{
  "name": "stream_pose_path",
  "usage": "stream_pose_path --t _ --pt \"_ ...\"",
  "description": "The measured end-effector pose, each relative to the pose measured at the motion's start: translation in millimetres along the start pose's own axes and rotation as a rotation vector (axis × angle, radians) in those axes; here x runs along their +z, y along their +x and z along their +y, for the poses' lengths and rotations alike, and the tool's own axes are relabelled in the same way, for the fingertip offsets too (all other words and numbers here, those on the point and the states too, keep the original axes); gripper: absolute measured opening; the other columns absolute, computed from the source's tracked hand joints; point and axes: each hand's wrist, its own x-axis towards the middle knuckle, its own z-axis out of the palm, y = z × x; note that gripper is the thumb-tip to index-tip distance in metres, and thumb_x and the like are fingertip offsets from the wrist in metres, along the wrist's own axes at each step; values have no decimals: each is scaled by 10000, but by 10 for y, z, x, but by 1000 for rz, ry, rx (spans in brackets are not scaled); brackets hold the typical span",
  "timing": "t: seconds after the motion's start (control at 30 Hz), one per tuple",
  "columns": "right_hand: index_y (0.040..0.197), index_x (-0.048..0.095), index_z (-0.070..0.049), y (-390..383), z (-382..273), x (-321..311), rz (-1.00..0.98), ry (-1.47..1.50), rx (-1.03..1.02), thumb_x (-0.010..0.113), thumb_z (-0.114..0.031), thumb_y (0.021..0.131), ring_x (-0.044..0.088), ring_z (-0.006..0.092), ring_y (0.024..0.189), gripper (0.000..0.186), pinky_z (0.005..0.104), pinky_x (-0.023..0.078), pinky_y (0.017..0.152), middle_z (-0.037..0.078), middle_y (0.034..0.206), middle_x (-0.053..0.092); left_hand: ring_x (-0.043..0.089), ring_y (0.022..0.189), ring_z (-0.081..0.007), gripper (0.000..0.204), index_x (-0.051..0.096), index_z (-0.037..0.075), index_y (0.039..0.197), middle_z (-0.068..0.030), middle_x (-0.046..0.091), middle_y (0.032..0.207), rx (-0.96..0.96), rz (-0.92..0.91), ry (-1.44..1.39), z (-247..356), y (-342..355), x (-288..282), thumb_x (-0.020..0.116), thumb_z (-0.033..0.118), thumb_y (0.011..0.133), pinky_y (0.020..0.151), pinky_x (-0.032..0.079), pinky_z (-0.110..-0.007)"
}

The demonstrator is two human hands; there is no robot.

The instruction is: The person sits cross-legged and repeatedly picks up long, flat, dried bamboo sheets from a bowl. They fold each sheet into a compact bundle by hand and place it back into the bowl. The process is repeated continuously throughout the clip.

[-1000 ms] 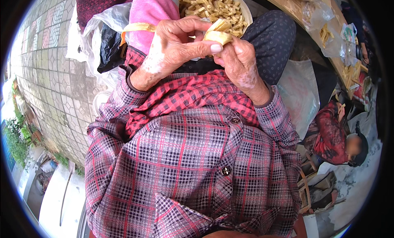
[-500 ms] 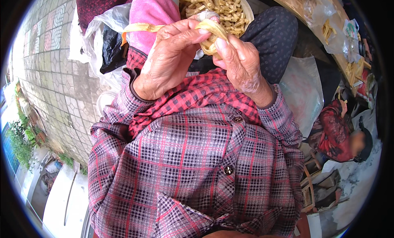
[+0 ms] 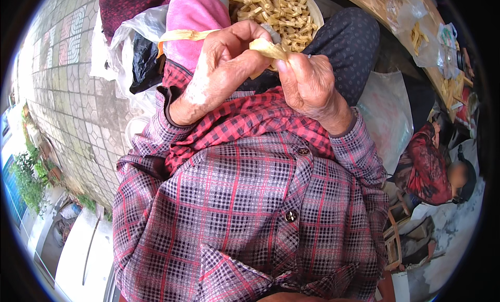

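Observation:
A soft, flat yellowish strip [image 3: 268, 48], whose exact kind I cannot make out, is bent into a fold between my two hands above my lap. My left hand [image 3: 221, 70] pinches it between thumb and fingers, and the strip's loose tail sticks out leftward over the pink cloth on my knee. The thumb and forefinger of my right hand [image 3: 311, 86] are pressed together on the fold's other end. Just beyond my hands stands a round pale tub [image 3: 316, 13] holding many short, knotted-looking yellowish pieces [image 3: 276, 10].
White plastic bags and a black bag [image 3: 146, 62] lie left of my knee on the paving [image 3: 88, 109]. At the upper right is a wooden table [image 3: 372, 8] with plastic bags and yellowish strips. Another person [image 3: 429, 166] in red sits at the right, near a wooden chair [image 3: 393, 239].
The strip's fold is drawn narrower between my fingers. My right hand has turned, its knuckles rolling upward, and sits slightly lower. My left thumb has dropped back from the fold.

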Motion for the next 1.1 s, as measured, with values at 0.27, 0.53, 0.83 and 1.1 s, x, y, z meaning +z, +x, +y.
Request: stream_pose_path --t 0.27,0.53,0.83,1.1 --pt "763 465 -25 -93 166 28 -121 -237 -90 663 -59 793 534 205 457 203 312 448 420 67 557 432 524 579 -68 241 602 -50 981 -51 586 764 -207 -45 4 -62 -15 -95 469 147 946 542 492 -195" --pt "840 486 1 -125 161 -76 -197 -78 35 710 -136 783 616 259 530 268 328 487 447 129 639 557 504 558 -28 306 596 -51 1084 -17 576 714 -162 -186 255 13 -18 -121 469 203 971 506 456 -157" --pt "968 543 23 -141 152 -290 -246 76 70 742 -121 767 628 191 554 317 276 468 449 79 691 595 539 509 -51 204 622 -42 946 -19 556 624 -99 -286 330 43 -40 -221 483 104 919 468 451 -179" --pt "948 598 19 -251 186 -405 -323 231 139 639 -78 859 553 220 467 138 317 401 426 143 601 558 523 526 -66 206 587 -92 1018 -44 572 673 -157 -361 387 69 -73 -370 474 48 918 493 429 -182"
